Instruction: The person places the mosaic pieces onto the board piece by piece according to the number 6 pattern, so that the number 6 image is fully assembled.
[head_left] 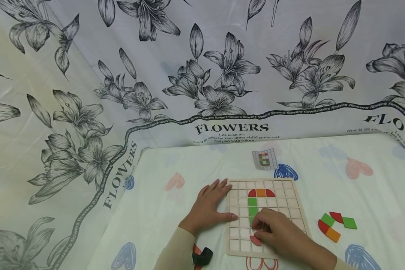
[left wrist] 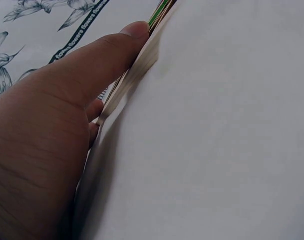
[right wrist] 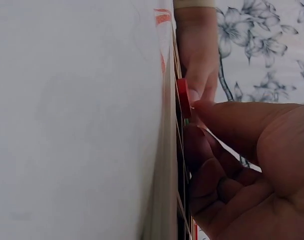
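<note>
A wooden grid board [head_left: 236, 254] lies on the cloth-covered table. On it, two red quarter-round tiles flank an orange square tile [head_left: 261, 192] in one row, and green square tiles [head_left: 252, 211] run down beneath the left one. My right hand [head_left: 283, 230] is over the board's lower part, its curled fingers and thumb pinching a red quarter-round tile [head_left: 255, 240] at the lower end of that column. The same red tile [right wrist: 183, 97] shows at the fingertips in the right wrist view. My left hand [head_left: 207, 206] rests along the board's left edge, fingers stretched out and thumb [left wrist: 134, 31] on the rim.
Loose red, orange and green tiles [head_left: 333, 233] lie right of the board. Behind it is a small pattern card [head_left: 264, 159] with a coloured figure on a grid. A black object [head_left: 203, 256] sits by the left forearm. Flower-printed cloth [head_left: 222, 75] hangs behind the table.
</note>
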The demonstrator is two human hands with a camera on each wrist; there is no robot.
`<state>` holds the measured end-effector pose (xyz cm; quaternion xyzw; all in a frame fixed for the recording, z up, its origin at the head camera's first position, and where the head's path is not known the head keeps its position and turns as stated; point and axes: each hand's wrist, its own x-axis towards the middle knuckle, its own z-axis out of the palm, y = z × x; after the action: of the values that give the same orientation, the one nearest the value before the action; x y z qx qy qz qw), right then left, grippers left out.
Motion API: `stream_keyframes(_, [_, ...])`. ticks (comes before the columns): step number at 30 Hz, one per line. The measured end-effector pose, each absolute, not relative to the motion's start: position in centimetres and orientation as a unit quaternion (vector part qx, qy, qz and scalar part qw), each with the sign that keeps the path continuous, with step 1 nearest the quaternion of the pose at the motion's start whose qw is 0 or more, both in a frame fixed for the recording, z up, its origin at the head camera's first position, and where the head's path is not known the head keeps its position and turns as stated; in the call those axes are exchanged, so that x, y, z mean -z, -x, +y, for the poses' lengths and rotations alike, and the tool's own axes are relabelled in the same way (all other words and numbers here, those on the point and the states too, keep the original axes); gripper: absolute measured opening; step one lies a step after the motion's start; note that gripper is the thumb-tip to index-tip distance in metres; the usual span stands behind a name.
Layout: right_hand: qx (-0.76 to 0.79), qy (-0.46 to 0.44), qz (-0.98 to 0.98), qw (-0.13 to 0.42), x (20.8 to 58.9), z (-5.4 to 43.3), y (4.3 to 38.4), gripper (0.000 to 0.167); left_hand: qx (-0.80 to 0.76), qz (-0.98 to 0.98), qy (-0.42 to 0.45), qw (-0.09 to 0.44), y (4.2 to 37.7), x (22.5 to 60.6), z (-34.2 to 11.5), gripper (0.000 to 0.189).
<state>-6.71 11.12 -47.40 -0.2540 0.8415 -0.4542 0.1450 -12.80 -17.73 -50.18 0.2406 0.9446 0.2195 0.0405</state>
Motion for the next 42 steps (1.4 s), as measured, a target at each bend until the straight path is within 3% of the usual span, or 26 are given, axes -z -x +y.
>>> stream_keyframes(12, [0.409, 0.248, 0.866, 0.144, 47.2, 10.7, 6.0, 0.031, -0.213, 0.947, -0.234, 0.047, 12.9, 50.4, -17.7, 0.102])
stream_keyframes(29, [0.389, 0.209, 0.888, 0.125, 47.0, 10.2, 6.1, 0.024, -0.217, 0.945, -0.240, 0.046, 12.7, 50.0, -17.6, 0.102])
stream_keyframes(38, [0.401, 0.195, 0.893, 0.067, 47.3, 10.1, 6.1, 0.021, -0.214, 0.946, -0.237, 0.048, 12.9, 50.2, -17.6, 0.102])
stream_keyframes(42, [0.405, 0.187, 0.892, 0.074, 47.3, 10.1, 6.2, 0.019, -0.216, 0.947, -0.235, 0.049, 12.9, 50.4, -17.7, 0.102])
